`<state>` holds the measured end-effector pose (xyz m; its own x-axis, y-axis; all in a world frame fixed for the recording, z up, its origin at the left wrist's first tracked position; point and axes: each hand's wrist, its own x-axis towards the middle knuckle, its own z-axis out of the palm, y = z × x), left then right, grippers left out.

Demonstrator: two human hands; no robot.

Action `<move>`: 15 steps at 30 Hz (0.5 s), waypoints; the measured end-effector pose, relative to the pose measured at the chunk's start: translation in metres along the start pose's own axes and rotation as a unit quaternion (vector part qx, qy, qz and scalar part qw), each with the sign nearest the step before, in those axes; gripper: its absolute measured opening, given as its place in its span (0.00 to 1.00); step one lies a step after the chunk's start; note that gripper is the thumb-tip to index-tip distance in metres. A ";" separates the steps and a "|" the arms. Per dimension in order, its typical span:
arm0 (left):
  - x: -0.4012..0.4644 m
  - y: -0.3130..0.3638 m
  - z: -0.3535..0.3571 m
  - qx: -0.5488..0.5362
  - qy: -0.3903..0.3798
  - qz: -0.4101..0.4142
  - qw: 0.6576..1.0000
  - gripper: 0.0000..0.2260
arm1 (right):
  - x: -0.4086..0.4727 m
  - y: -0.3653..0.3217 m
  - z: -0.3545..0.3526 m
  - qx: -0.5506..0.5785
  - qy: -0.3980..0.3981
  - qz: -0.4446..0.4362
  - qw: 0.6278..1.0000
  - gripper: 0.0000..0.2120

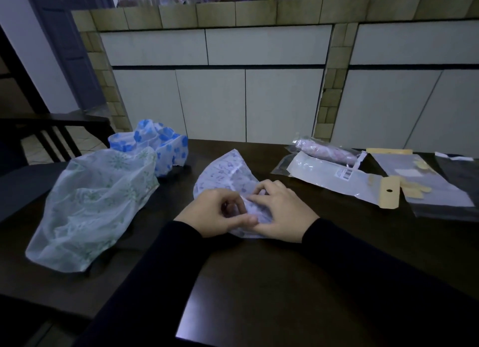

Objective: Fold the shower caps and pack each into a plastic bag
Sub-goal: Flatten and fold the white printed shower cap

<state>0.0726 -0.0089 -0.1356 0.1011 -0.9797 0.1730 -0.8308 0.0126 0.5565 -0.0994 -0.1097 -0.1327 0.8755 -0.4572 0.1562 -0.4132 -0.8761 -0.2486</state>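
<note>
Both sleeves reach to mid-worktop (259, 282), where left hand (215, 214) and right hand (278, 212) pinch the near edge of the purple-print shower cap (225, 173). Risk: slick film may slip from the pinch, springing the fold open; plastic bags (337, 175) lie far right.

- The purple-flowered shower cap (228, 175) lies half folded on the tabletop (337, 243), its near edge bunched under my hands.
- The green-flowered shower cap (96, 206) slumps crumpled to my left.
- The blue-flowered shower cap (160, 144) sits puffed up just behind it.
- A packed pink cap (326, 149) lies in its plastic bag beside the flat empty bags (425, 183) on my right.
</note>
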 end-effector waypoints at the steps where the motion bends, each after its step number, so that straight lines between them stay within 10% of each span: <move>1: 0.001 -0.005 -0.001 -0.002 0.004 -0.003 1.000 0.20 | -0.001 0.004 -0.003 0.019 -0.003 -0.012 1.000 0.30; 5: 0.002 -0.009 -0.007 0.013 0.006 -0.016 1.000 0.26 | -0.009 0.028 -0.014 0.073 0.014 -0.071 0.995 0.20; 15: 0.011 -0.010 0.000 0.044 0.052 0.030 0.997 0.03 | -0.003 0.040 -0.011 0.111 0.018 -0.118 0.987 0.18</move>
<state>0.0823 -0.0196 -0.1396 0.1014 -0.9516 0.2902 -0.8814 0.0493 0.4698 -0.1211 -0.1451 -0.1328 0.9296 -0.2527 0.2684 -0.1299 -0.9059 -0.4030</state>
